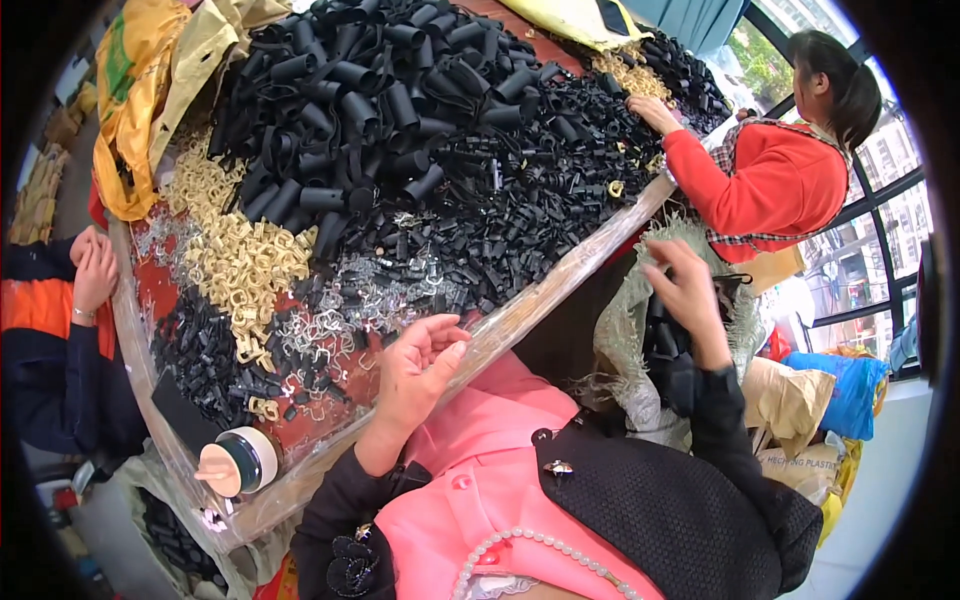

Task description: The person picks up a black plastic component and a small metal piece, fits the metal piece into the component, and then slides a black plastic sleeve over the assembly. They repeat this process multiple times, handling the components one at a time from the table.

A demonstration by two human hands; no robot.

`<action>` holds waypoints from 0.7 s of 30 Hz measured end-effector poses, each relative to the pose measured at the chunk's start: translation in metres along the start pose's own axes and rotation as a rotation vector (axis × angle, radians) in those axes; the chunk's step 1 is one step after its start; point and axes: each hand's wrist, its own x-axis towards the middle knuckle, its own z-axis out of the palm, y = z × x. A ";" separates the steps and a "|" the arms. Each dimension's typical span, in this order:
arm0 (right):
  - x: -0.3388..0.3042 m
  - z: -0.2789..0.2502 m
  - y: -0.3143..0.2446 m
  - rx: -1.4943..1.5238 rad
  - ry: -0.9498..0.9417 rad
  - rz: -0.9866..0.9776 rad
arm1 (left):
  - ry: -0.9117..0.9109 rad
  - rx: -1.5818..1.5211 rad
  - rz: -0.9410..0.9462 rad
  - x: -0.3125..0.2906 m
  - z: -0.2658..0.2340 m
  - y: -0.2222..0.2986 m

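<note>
My left hand hovers at the near edge of the table, palm turned up and fingers half curled, with a gap to the thumb and nothing visible in it. Below its fingers lie silver wire-like metal loops and small black plastic pieces. To the right, my right hand is held with fingers bent and apart over a pale woven sack. Black parts show inside the sack's mouth. No held thing shows in that hand.
Black curved tube-like pieces form a tall heap, beside a pile of cream buckles. A lidded jar stands at the lower left corner. A co-worker in red reaches in from the right; another person's hands rest at left.
</note>
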 end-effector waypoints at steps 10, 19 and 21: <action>0.101 0.114 -0.019 -0.387 -0.173 -0.548 | 0.190 -0.012 0.003 -0.023 -0.025 -0.002; 0.073 0.133 -0.097 0.472 -0.229 -0.128 | 0.214 -0.110 0.014 -0.031 -0.033 -0.004; 0.049 0.145 -0.131 0.596 -0.469 -0.230 | 0.240 -0.193 0.021 -0.032 -0.032 -0.006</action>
